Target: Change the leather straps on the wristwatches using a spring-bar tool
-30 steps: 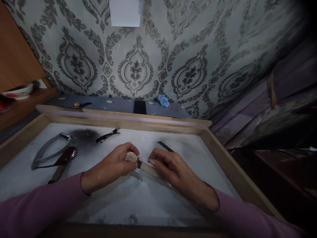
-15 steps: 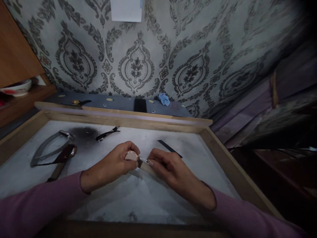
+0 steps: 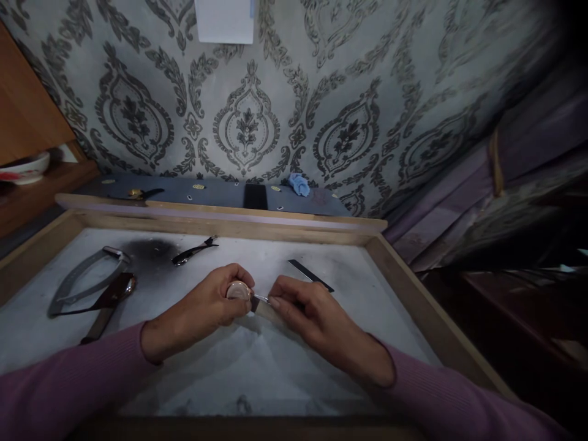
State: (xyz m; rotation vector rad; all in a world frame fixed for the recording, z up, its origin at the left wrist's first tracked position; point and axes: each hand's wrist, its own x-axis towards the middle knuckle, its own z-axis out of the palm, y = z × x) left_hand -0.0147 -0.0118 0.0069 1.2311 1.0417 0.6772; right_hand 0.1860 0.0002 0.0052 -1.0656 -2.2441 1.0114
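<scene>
Near the middle of the white work surface [image 3: 206, 380], my left hand [image 3: 202, 303] is closed around a round watch [image 3: 237, 291] with a rose-gold rim, its thumb along the lower edge. My right hand [image 3: 312, 315] pinches a thin silvery metal tool [image 3: 261, 298], whose tip meets the right edge of the watch. Just below the tool a strap [image 3: 266, 310], dark at its end and beige further on, runs from the watch under my right fingers. Where exactly the tool tip touches is too small to make out.
Left of my hands lie a watch with a grey strap [image 3: 87, 269] and a brown-strapped watch [image 3: 114, 294]. Another dark-strapped watch [image 3: 195, 250] lies farther back. A dark flat strip [image 3: 311, 275] lies beyond my right hand. A raised wooden frame [image 3: 404, 275] borders the surface.
The whole view has shifted slightly. The watch face catches the light differently, as if tilted a little. Both hands keep their grips, and the tool stays at the watch's edge.
</scene>
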